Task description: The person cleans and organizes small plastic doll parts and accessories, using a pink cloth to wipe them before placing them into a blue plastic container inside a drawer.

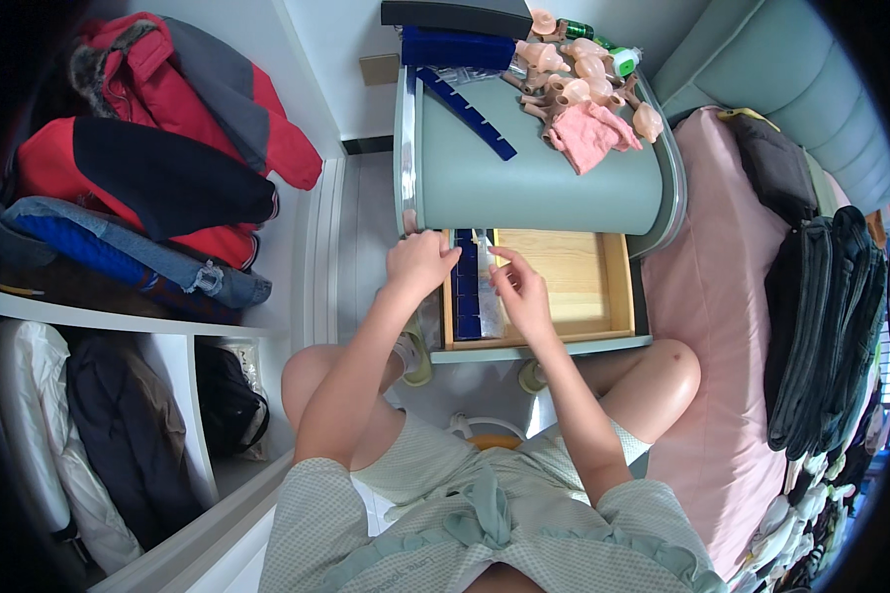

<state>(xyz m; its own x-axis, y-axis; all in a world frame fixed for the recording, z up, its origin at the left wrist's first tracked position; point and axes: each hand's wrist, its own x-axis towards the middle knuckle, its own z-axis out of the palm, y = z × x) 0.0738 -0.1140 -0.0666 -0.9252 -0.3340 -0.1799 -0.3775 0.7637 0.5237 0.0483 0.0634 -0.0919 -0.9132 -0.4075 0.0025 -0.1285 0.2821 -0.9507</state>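
A pale wooden drawer point(564, 287) stands pulled out in front of me. Along its left side lies a dark blue divider point(467, 292) with notches, and beside that runs a clear plastic piece point(489, 301). My left hand point(422, 263) is at the drawer's far left corner, fingers curled and thumb toward the blue divider; whatever they hold is hidden. Over the clear plastic, my right hand point(520, 291) has its thumb and index finger bent and slightly apart. I cannot tell whether those fingertips touch the plastic.
On the green rounded nightstand point(534, 193) lie a blue notched strip point(470, 114), a blue box point(455, 47), a pink cloth point(593, 133) and several beige bulb-shaped pieces point(591, 67). An open wardrobe point(190, 341) with clothes is left; a pink bed point(707, 326) with folded trousers point(826, 326) is right.
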